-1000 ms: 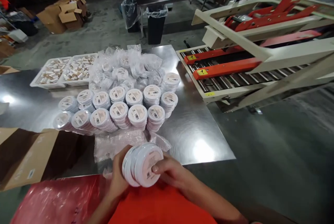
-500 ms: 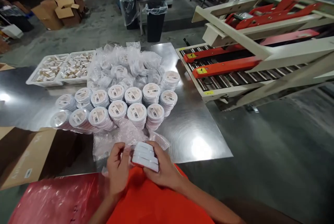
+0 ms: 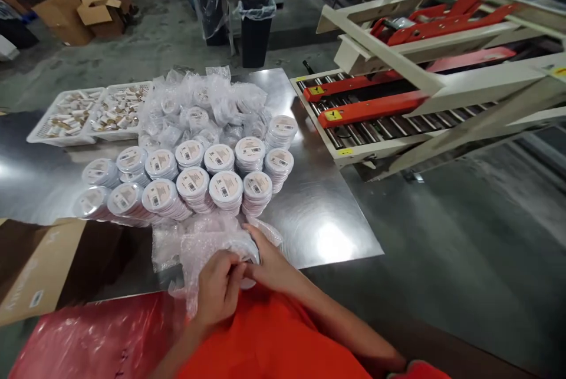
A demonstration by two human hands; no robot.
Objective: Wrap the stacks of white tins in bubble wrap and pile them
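Observation:
Close to my body, my right hand (image 3: 272, 261) is wrapped round a small bundle of white round discs (image 3: 248, 244), partly covered by clear wrap. My left hand (image 3: 220, 284) pinches at the near side of this bundle, its fingers closed on bubble wrap (image 3: 198, 246). That wrap spreads over the table edge beside and beneath the hands. Exactly how the wrap encloses the discs is hidden by my fingers. Just beyond stand rows of stacked round discs (image 3: 225, 187) with barcode labels on top.
Bubble-wrapped bundles (image 3: 194, 111) are heaped behind the stacks on the metal table (image 3: 316, 205). Two white baskets (image 3: 42, 128) hold small white-and-tan pieces. A cardboard box (image 3: 42, 273) and red plastic (image 3: 97, 338) are at left. A roller conveyor (image 3: 375, 134) stands at right.
The discs have turned in my right hand, and clear wrap now lies over them. My left hand has moved in against the bundle. The whole view has shifted slightly.

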